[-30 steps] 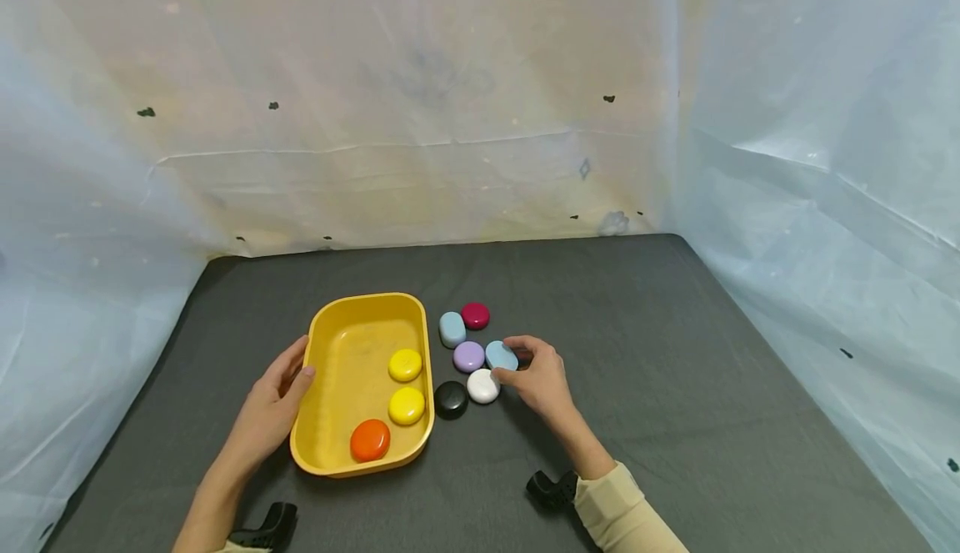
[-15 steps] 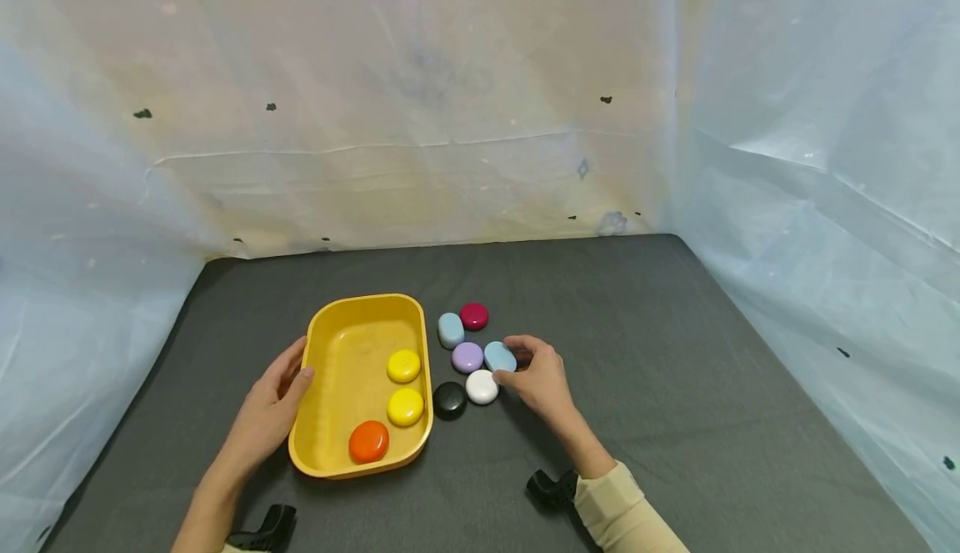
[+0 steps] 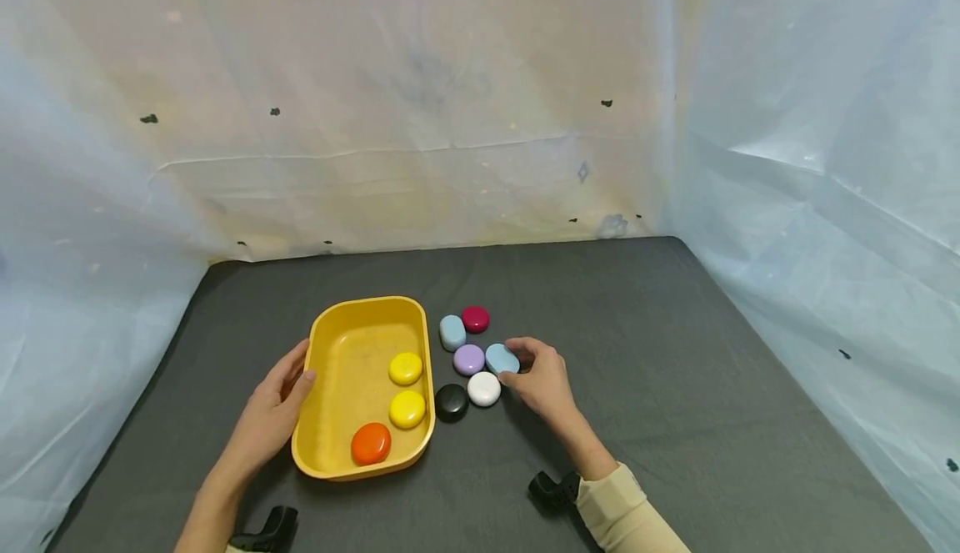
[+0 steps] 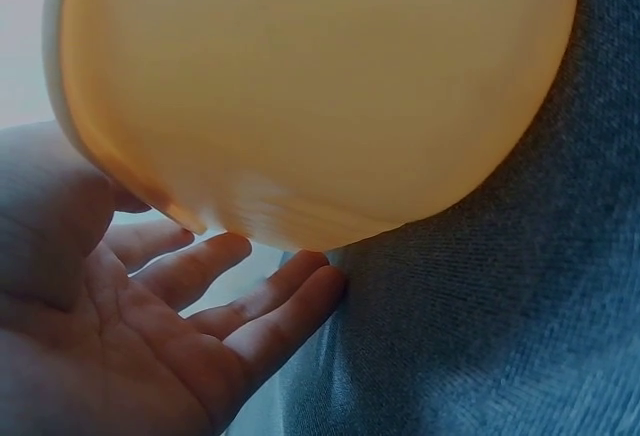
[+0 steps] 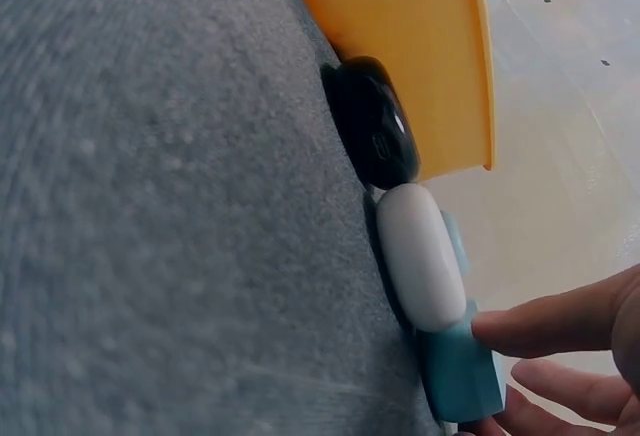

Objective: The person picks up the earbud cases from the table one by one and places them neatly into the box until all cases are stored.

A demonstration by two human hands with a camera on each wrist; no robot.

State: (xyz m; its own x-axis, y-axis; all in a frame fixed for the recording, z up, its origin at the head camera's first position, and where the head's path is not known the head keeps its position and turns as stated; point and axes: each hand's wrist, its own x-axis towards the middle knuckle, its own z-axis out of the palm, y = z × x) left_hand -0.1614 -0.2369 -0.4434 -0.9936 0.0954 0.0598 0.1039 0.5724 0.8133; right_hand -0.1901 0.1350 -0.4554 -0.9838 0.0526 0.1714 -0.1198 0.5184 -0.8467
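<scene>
My left hand (image 3: pixel 270 407) rests at the left side of a yellow tray (image 3: pixel 330 444), its thumb over the rim and its fingertips on the outer wall; the left wrist view shows these fingers (image 4: pixel 285 321) below the tray wall (image 4: pixel 330 106). Inside the tray are two yellow discs (image 3: pixel 406 368) and an orange disc (image 3: pixel 371 444). My right hand (image 3: pixel 542 382) pinches a light blue rounded block (image 3: pixel 501 359) between thumb and fingers. In the right wrist view, this blue block (image 5: pixel 462 371) sits low on the cloth, against a white rounded piece (image 5: pixel 420 256).
Right of the tray lie a black disc (image 3: pixel 452 403), a purple disc (image 3: pixel 468 359), a second light blue piece (image 3: pixel 452 333) and a dark red disc (image 3: pixel 476 319), close together. Grey cloth (image 3: pixel 637 353) covers the table. Pale plastic sheeting (image 3: pixel 420 119) hangs at the back and sides.
</scene>
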